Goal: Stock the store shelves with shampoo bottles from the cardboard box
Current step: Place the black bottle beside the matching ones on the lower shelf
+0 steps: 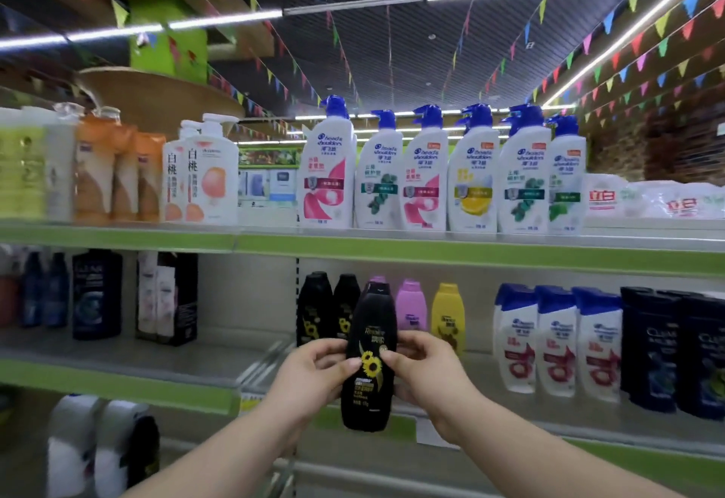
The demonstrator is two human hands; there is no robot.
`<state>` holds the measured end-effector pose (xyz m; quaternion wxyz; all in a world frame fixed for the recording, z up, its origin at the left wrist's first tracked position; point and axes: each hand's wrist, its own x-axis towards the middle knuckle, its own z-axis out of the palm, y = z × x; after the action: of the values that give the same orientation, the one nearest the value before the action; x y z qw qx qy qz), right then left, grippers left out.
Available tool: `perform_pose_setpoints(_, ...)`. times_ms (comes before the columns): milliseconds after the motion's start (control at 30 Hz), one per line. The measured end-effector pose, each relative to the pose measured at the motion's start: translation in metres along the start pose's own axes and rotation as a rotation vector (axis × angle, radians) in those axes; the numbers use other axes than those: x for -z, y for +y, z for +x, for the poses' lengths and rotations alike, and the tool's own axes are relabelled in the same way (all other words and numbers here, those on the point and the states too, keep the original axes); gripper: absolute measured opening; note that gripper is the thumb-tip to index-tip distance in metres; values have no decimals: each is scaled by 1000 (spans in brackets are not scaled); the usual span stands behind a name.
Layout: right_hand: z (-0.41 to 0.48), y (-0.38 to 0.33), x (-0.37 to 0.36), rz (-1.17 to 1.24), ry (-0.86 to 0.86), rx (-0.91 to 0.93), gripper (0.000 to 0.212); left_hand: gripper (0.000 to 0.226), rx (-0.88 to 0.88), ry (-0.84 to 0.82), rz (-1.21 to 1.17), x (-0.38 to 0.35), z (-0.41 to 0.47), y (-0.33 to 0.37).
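A black shampoo bottle [370, 356] with a sunflower label stands upright in the air in front of the middle shelf [219, 360]. My left hand [314, 370] grips its left side and my right hand [425, 368] grips its right side, thumbs on the label. Two matching black bottles [327, 307] stand on that shelf just behind it, with a pink bottle [411, 307] and a yellow bottle [448, 315] to their right. The cardboard box is out of view.
White pump bottles [431, 175] fill the top shelf [470, 248]. White and dark blue bottles [612, 344] crowd the middle shelf's right end, dark boxes [166, 297] its left. White rolls [98, 446] sit lower left. Bare shelf shows left of the black bottles.
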<state>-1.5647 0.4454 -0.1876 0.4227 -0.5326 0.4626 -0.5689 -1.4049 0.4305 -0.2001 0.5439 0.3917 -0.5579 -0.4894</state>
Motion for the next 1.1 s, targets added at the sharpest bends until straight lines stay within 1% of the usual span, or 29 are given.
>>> perform_pose_setpoints(100, 28, 12, -13, -63, 71, 48, 24, 27, -23, 5, 6, 12, 29, -9)
perform_pose_setpoints(167, 45, 21, -20, -123, 118, 90, 27, 24, -30, -26, 10, 21, 49, -16)
perform_pose_setpoints(233, 56, 28, -26, -175, 147, 104, 27, 22, -18, -55, 29, 28, 67, -22)
perform_pose_setpoints(333, 77, 41, -38, -221, 227, 123, 22, 22, -21, -108, 96, 40, 98, -32)
perform_pose_setpoints(400, 84, 46, -42, -263, 250, 138, 20, 21, -33, -136, 156, 45, 111, -36)
perform_pose_setpoints(533, 92, 57, -53, -351, 277, 122, 26, 19, -51, -203, 265, 57, 131, -46)
perform_pose_setpoints(600, 94, 58, -56, -353, 280, 135, 26, 21, -104, -224, 348, 62, 138, -47)
perform_pose_setpoints(700, 96, 58, -60, -376, 283, 132, 27, 34, -182, -260, 523, 66, 148, -47)
perform_pose_setpoints(800, 99, 64, -62, -426, 267, 128, 37, 37, -279, -273, 680, 66, 158, -48)
perform_pose_setpoints(867, 101, 69, -61, -509, 257, 140, 46, 35, -340, -285, 755, 66, 165, -49)
perform_pose_setpoints(933, 104, 71, -61, -627, 277, 157, 51, 33, -351, -284, 809, 66, 171, -49)
perform_pose_setpoints(1033, 110, 72, -65, -800, 354, 154, 51, 34, -329, -244, 885, 66, 174, -47)
perform_pose_setpoints(1100, 113, 74, -70, -868, 372, 127, 47, 37, -357, -209, 1019, 68, 176, -46)
